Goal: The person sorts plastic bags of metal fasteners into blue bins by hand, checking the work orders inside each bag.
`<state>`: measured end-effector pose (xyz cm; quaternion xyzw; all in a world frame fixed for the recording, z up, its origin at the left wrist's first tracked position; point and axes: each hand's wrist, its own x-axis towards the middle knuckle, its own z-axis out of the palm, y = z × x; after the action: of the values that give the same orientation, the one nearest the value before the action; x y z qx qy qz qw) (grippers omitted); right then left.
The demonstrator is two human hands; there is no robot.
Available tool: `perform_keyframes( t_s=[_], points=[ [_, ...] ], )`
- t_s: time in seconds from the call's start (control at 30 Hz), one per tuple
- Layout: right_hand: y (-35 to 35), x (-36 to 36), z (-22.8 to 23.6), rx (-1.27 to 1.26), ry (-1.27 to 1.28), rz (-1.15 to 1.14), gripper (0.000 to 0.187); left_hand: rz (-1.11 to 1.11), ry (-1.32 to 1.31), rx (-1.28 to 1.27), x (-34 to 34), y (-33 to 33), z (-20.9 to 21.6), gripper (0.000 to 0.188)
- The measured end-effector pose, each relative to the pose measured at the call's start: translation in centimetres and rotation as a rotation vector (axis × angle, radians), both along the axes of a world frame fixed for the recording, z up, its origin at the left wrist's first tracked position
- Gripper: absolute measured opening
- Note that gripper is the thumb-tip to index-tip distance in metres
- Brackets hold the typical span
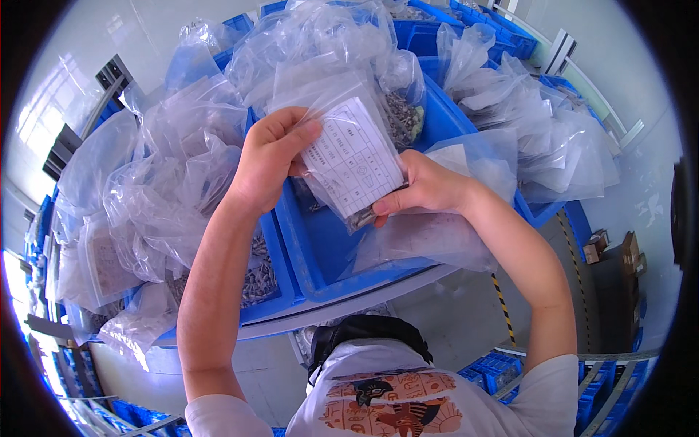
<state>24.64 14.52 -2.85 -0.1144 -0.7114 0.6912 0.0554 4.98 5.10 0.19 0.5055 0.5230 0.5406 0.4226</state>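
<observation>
Between my two hands is a clear plastic bag (353, 156) with a white printed paper slip in it and small metal parts at its lower end. My left hand (280, 149) pinches the bag's left edge, thumb on top. At the lower right corner my right hand (426, 186) grips it, thumb over the front. The bag is tilted above a blue bin (313, 251). Under my right hand lie other clear bags (429, 237) with paper in them, across the bin's front edge.
Left stands another blue bin (280, 288) with loose small metal parts (258, 280) and clear bags (164, 189) heaped over it. Bags with paper slips (542, 124) fill a right-hand bin. Large crumpled plastic bags (313, 36) lie at the back. Cardboard boxes (626, 255) stand far right.
</observation>
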Motion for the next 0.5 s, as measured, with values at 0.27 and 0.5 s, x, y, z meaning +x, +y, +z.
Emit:
perform_keyframes(
  t_s=[0.27, 0.5],
  points=[
    [0.3, 0.1, 0.1, 0.017, 0.208, -0.161, 0.027, -0.223, -0.047, -0.101, 0.7, -0.8, -1.2, 0.034],
    [0.1, 0.1, 0.0, 0.050, 0.227, -0.222, 0.025, -0.134, 0.035, -0.067, 2.4, -0.5, -1.7, 0.027]
  ],
)
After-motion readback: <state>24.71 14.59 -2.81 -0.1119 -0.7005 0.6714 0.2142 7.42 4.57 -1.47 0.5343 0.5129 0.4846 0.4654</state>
